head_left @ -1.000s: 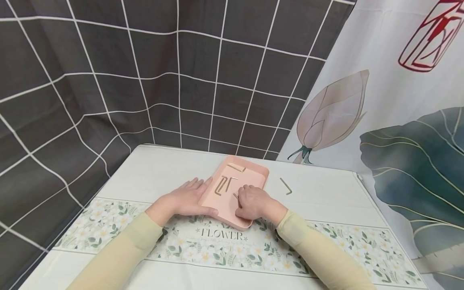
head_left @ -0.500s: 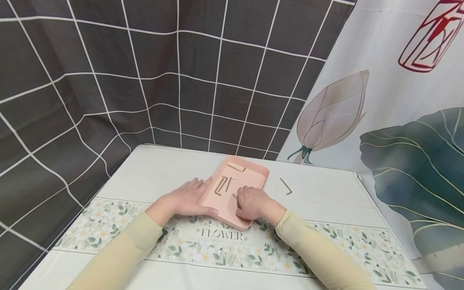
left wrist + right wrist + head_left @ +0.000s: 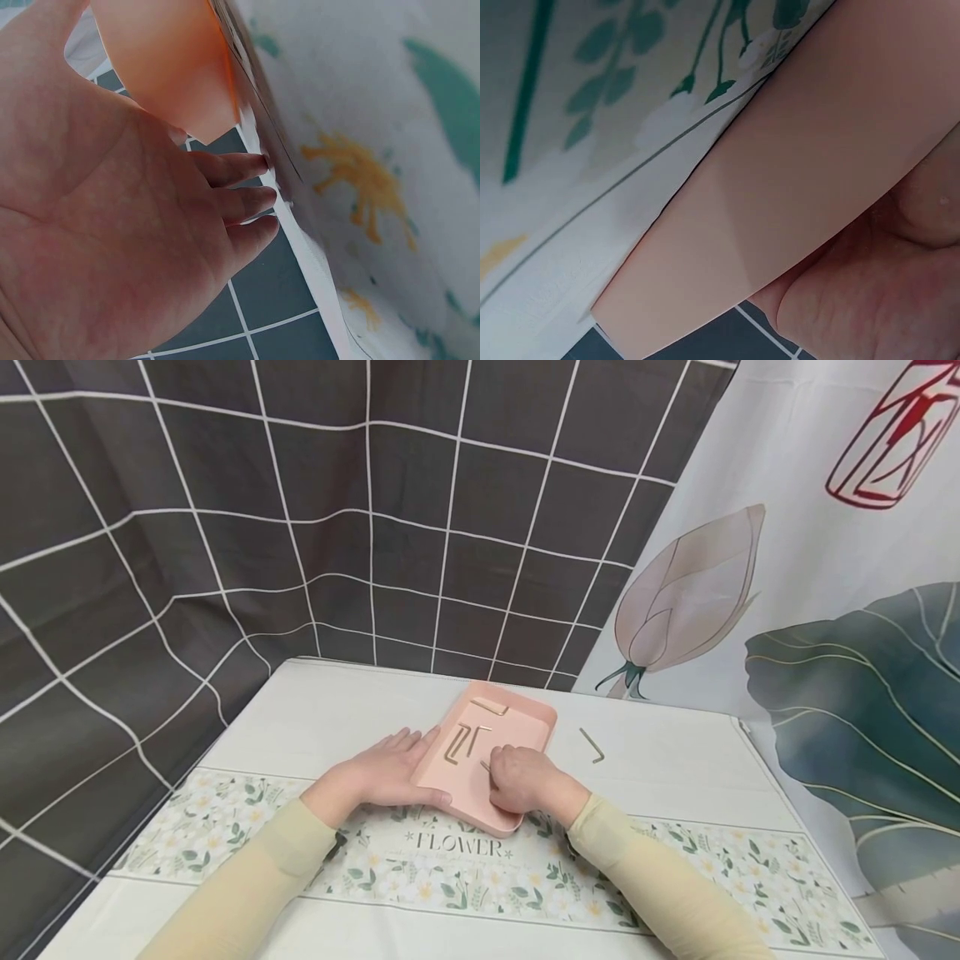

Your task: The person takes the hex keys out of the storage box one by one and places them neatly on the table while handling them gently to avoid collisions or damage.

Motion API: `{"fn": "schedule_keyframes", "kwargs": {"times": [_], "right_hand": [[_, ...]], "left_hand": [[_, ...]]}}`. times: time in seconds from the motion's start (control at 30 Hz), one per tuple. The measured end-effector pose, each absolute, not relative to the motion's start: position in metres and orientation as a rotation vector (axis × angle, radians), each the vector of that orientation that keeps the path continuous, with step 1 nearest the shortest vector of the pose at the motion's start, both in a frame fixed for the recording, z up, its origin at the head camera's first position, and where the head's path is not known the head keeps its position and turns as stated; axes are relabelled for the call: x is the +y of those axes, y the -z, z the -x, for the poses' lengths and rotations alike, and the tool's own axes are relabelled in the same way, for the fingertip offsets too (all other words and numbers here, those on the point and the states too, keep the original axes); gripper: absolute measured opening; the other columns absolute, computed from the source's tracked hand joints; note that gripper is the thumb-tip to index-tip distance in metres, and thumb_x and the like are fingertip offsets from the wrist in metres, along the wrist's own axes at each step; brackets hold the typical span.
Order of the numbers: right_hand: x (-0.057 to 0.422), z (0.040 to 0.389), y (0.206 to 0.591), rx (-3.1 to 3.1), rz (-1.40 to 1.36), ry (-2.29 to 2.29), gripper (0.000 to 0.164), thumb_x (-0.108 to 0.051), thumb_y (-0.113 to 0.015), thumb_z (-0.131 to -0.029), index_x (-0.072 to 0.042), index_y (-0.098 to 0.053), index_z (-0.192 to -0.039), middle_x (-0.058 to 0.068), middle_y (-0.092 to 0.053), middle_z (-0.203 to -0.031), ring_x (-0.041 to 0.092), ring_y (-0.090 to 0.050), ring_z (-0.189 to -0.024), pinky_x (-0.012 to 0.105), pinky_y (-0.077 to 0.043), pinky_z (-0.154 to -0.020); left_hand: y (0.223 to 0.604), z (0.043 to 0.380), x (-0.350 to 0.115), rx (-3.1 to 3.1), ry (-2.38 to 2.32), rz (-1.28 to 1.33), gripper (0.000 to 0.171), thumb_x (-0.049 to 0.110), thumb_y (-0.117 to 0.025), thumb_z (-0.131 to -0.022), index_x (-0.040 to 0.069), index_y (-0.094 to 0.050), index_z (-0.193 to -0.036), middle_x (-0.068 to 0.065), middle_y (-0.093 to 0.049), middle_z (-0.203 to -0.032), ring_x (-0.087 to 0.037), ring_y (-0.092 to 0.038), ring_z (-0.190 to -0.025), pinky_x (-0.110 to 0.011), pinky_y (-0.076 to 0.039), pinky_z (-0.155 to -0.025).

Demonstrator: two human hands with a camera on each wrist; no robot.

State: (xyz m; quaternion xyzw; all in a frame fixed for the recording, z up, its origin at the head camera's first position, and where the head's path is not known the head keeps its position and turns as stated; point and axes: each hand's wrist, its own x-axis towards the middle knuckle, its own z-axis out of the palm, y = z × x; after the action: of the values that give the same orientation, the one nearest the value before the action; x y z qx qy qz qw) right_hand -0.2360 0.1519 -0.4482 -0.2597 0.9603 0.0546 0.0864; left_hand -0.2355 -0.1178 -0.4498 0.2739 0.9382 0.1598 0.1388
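Observation:
A pink tray (image 3: 468, 802) lies at an angle on the table. My left hand (image 3: 386, 772) rests against its near left corner, thumb along the front rim and the fingers straight beside the left wall. Several brass-coloured L-shaped hex keys (image 3: 472, 742) lie on the tray floor in its left half and toward the back. My right hand (image 3: 525, 779) is inside the tray at its near right part, fingers curled down round a hex key (image 3: 486, 767) whose end sticks out at the left. Its fingertips are hidden under the hand. In the right wrist view the tray wall (image 3: 780, 195) covers most of this hand.
Another hex key (image 3: 592, 745) lies on the white tablecloth (image 3: 675, 760) right of the tray. A flower-printed band (image 3: 465, 885) crosses the cloth in front. A dark gridded curtain (image 3: 405, 552) hangs behind the table, and a white printed curtain (image 3: 697, 677) hangs at the right.
My right hand shifts very slightly within the tray, and the end of the hex key beside it moves a little. My left hand, the tray and the other keys stay put.

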Motion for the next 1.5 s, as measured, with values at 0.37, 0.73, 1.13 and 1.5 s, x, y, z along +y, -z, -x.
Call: {"fn": "schedule_keyframes", "kwargs": {"times": [0.37,0.73,1.13,1.5], "right_hand": [[0.1518,0.2343,0.4483,2.875,0.819,-0.135,0.019,-0.023,-0.070,-0.103,-0.004,-0.067,-0.105,0.001,-0.059,-0.073,0.016,-0.059,-0.064,0.034,-0.061,-0.067],[0.1512,0.2349,0.4482,2.892,0.840,-0.130,0.017,-0.021,-0.067,-0.106,-0.005,-0.068,-0.103,0.002,-0.060,-0.072,0.015,-0.060,-0.065,0.036,-0.064,-0.072],[0.1511,0.2349,0.4484,2.889,0.827,-0.113,0.018,-0.022,-0.065,-0.107,-0.005,-0.070,-0.106,0.000,-0.060,-0.072,0.014,-0.060,-0.065,0.034,-0.063,-0.071],[0.1524,0.2342,0.4472,2.912,0.836,-0.072,0.016,-0.019,-0.066,-0.107,-0.005,-0.068,-0.102,0.001,-0.059,-0.071,0.016,-0.059,-0.064,0.036,-0.062,-0.070]], "left_hand": [[0.4490,0.2345,-0.1185,2.710,-0.486,-0.791,0.133,0.095,-0.058,-0.089,0.010,-0.010,-0.180,-0.022,-0.022,-0.182,-0.049,-0.014,-0.169,-0.063,-0.013,-0.137],[0.4488,0.2350,-0.1179,2.712,-0.473,-0.783,0.132,0.094,-0.058,-0.089,0.011,-0.009,-0.180,-0.022,-0.022,-0.182,-0.049,-0.013,-0.169,-0.062,-0.013,-0.137],[0.4499,0.2358,-0.1179,2.718,-0.459,-0.795,0.133,0.095,-0.056,-0.090,0.009,-0.010,-0.180,-0.022,-0.022,-0.182,-0.049,-0.014,-0.169,-0.062,-0.013,-0.137],[0.4485,0.2354,-0.1182,2.711,-0.474,-0.782,0.131,0.092,-0.058,-0.091,0.008,-0.010,-0.180,-0.024,-0.023,-0.182,-0.051,-0.013,-0.168,-0.064,-0.014,-0.137]]}}
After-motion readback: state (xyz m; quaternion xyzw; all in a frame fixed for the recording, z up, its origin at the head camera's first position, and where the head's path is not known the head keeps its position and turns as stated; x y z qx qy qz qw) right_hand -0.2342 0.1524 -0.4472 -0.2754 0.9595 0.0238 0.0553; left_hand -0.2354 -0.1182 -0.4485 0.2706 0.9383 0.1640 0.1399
